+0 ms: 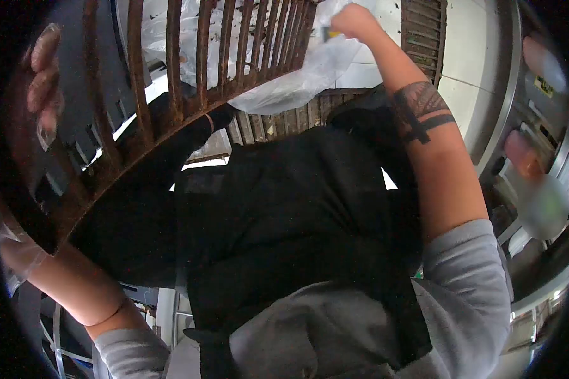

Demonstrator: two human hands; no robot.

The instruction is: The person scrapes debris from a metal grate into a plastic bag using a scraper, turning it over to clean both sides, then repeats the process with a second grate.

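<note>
A rusty brown metal grate (161, 129) with parallel bars slants across the upper left. My left hand (41, 88), in a clear plastic glove, is at the grate's left end, its fingers curled round the edge. My right hand (354, 24) is closed on a small tool with a yellow part (332, 33), by the grate's far right end. The rest of the tool is too blurred to make out. Under the grate lies clear plastic sheeting (291, 88) with dark bits on it.
Another slatted grate (284, 124) lies on the floor before my black apron (297, 208), and a further one (423, 38) runs along the white tiles (471, 95). Metal shelving with blurred items stands at the right.
</note>
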